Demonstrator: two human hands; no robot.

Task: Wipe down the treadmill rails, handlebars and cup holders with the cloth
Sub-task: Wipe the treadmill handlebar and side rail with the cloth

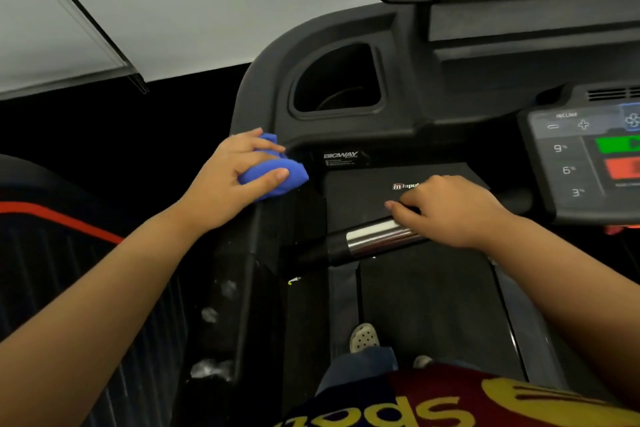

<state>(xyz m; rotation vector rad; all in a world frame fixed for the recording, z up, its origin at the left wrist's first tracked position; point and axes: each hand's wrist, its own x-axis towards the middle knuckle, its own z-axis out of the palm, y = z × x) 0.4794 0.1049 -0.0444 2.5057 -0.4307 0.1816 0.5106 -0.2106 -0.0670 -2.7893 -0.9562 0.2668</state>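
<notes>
The left hand (239,173) grips a bunched blue cloth (294,177), thumb and fingers curled round it, pressing it against the treadmill's left rail (258,236) just below the cup holder (337,80). The right hand (453,211) lies over the chrome handlebar (374,236), fingers curled round it, beside the button panel (568,166).

The cup holder (337,80) gapes open from above. Just below-left of it, the left hand (235,177) and bunched cloth (287,178) fill the console corner. Below-right of it the handlebar (374,239), held by the right hand (453,211), crosses the gap. The control panel (581,163) blocks farther right.
</notes>
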